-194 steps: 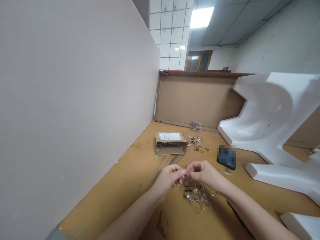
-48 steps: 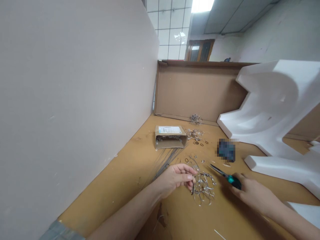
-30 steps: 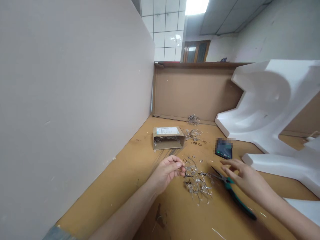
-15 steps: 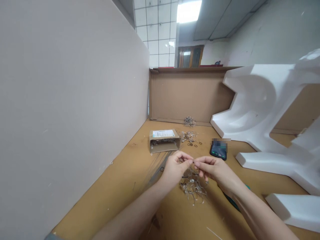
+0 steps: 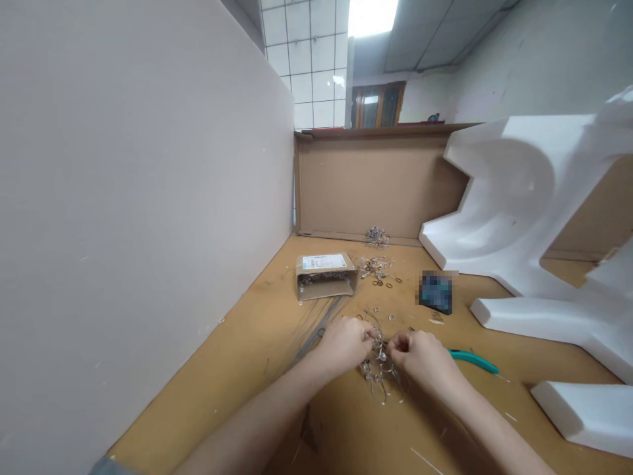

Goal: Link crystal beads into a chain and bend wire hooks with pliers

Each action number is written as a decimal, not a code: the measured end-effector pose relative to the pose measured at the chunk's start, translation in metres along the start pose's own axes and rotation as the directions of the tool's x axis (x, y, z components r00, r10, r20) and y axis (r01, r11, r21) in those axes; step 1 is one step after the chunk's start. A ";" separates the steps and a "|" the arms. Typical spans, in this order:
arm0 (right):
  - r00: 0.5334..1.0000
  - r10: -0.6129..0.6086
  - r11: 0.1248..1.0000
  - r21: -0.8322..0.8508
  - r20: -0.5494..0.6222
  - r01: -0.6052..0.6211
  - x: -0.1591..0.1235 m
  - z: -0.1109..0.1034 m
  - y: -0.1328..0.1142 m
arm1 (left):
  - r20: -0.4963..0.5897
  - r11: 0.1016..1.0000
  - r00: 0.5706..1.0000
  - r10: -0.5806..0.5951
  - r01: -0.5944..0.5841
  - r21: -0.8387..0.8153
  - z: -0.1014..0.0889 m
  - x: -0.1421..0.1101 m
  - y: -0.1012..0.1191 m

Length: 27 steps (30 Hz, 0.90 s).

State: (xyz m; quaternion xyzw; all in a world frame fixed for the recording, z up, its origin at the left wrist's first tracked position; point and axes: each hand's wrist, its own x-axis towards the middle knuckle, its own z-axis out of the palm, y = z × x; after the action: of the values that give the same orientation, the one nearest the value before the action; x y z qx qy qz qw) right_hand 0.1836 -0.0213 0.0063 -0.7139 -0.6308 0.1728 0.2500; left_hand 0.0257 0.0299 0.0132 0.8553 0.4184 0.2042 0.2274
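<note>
Both hands are down at a loose heap of thin, bent metal wire pieces [image 5: 380, 384] on the brown work surface. My left hand [image 5: 347, 342] is at the heap's upper left, fingertips pinched together among the wires. On the other side, my right hand [image 5: 423, 355] has its thumb and fingers curled together at the heap's right edge. Whatever either hand pinches is too small or hidden to make out. Several long grey wires [image 5: 321, 330] lie beside my left hand. A green tool handle [image 5: 473, 360] sticks out past my right wrist, its other end hidden.
Beyond the hands stands an open cardboard box [image 5: 333, 289] with metal pieces inside. Near it lie a second wire heap [image 5: 373, 266], small dark rings [image 5: 389, 285] and a farther heap [image 5: 376, 235]. A dark phone [image 5: 436, 300] and white foam packing [image 5: 487, 244] are right; a pale panel [image 5: 148, 165] rises left.
My hands were pinched together above the heap; now they are apart and lower, at the wires. The right hand's shift has uncovered more of the green handle.
</note>
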 end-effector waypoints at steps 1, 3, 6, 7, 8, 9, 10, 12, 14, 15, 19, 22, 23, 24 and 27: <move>1.000 -0.003 1.000 -0.007 0.005 0.003 0.001 0.002 -0.001 | 0.017 1.000 1.000 -0.007 0.007 0.002 0.000 0.001 0.001; 1.000 -0.009 1.000 0.000 0.019 0.009 0.004 0.005 -0.001 | 0.044 1.000 0.999 -0.030 0.030 -0.005 0.001 0.004 0.003; 0.998 -0.027 0.999 0.037 0.048 0.025 0.007 0.012 0.003 | 0.077 0.998 0.995 -0.062 0.063 -0.016 0.001 0.006 0.004; 0.998 -0.035 0.998 0.052 0.056 0.032 0.007 0.014 0.005 | 0.083 0.998 0.994 -0.065 0.066 -0.016 0.001 0.007 0.004; 0.997 -0.044 0.997 0.067 0.063 0.040 0.008 0.016 0.007 | 0.086 0.998 0.994 -0.062 0.063 -0.014 0.001 0.008 0.004; 0.996 -0.053 0.996 0.081 0.070 0.048 0.008 0.017 0.008 | 0.091 0.998 0.994 -0.058 0.060 -0.011 0.001 0.009 0.003; 0.995 -0.062 0.994 0.094 0.075 0.055 0.008 0.018 0.008 | 0.095 0.998 0.994 -0.053 0.054 -0.008 0.001 0.010 0.003; 0.994 -0.078 0.991 0.115 0.080 0.069 0.007 0.018 0.008 | 0.098 0.999 0.994 -0.042 0.042 0.002 0.000 0.011 0.004; 0.993 -0.090 0.989 0.122 0.078 0.080 0.006 0.014 0.007 | 0.086 0.999 0.996 -0.030 0.029 0.014 -0.002 0.009 0.006; 0.993 -0.092 0.989 0.121 0.075 0.082 0.006 0.012 0.006 | 0.077 0.999 0.997 -0.026 0.025 0.021 -0.004 0.008 0.007; 0.991 -0.099 0.989 0.121 0.089 0.088 0.001 -0.003 0.003 | 0.031 0.997 0.999 0.029 -0.031 0.075 -0.008 -0.003 0.011; 0.984 -0.123 0.979 0.177 0.129 0.099 -0.001 -0.014 0.000 | -0.012 0.993 0.996 0.090 -0.089 0.081 -0.010 -0.011 0.012; 0.980 -0.132 0.973 0.209 0.146 0.100 -0.001 -0.017 -0.002 | -0.024 0.993 0.994 0.103 -0.101 0.064 -0.011 -0.013 0.012; 0.977 -0.138 0.965 0.244 0.165 0.095 -0.001 -0.019 -0.004 | -0.035 0.993 0.993 0.116 -0.114 0.040 -0.012 -0.015 0.012; 0.970 -0.125 0.940 0.339 0.208 0.048 -0.003 -0.020 -0.011 | -0.079 0.990 0.987 0.137 -0.139 -0.016 -0.015 -0.022 0.015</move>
State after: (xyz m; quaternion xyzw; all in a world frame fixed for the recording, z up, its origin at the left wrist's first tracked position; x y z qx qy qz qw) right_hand 0.1855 -0.0257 0.0285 -0.6088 -0.6480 0.3453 0.3004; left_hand 0.0143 0.0070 0.0301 0.8711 0.3646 0.2570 0.2053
